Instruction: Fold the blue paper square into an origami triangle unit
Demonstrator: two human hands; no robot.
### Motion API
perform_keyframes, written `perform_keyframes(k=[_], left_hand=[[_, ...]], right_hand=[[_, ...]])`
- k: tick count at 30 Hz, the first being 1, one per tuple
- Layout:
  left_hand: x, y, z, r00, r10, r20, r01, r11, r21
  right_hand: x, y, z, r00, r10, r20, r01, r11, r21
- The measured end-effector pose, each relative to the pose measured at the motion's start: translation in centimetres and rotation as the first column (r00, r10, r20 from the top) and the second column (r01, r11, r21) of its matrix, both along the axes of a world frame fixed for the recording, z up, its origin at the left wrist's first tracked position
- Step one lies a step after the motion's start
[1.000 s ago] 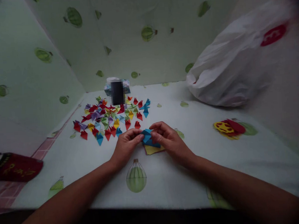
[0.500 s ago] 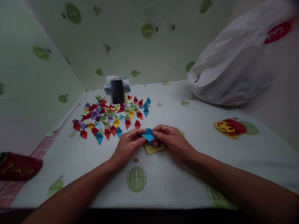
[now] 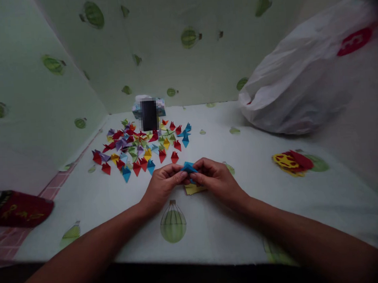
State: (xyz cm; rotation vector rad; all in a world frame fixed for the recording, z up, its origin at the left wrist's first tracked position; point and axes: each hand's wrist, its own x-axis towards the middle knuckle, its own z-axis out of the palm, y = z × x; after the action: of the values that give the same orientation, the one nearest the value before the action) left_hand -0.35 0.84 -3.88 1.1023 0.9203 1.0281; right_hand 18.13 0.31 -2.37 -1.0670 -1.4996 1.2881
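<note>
Blue folded paper piece is pinched by the left hand at one side and the right hand at the other, over flat yellow paper on the white balloon-printed table cover. Matching its edges before pressing evenly should keep the creases crisp.

Far wall pale green, printed with green hot-air balloons. Left wall similarly patterned, meeting far wall in corner. Whitish tabletop, balloon print too; pink tile-patterned strip along left side. Light dim; deep shadow below near edge.
</note>
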Motion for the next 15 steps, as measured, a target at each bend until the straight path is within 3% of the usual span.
perform_keyframes(k=[6, 15], left_hand=[[0.0, 0.01, 0.01, 0.999, 0.007, -0.038, -0.006, 1.0, 0.002], [0.41, -0.52, 0.66, 0.999, 0.035, -0.035, -0.036, 0.999, -0.014]], right_hand=[[0.04, -0.05, -0.04, 1.0, -0.014, -0.004, 0.014, 1.0, -0.013], [-0.02, -0.65, -0.08, 0.991, -0.063, 0.119, 0.055, 0.996, 0.075]])
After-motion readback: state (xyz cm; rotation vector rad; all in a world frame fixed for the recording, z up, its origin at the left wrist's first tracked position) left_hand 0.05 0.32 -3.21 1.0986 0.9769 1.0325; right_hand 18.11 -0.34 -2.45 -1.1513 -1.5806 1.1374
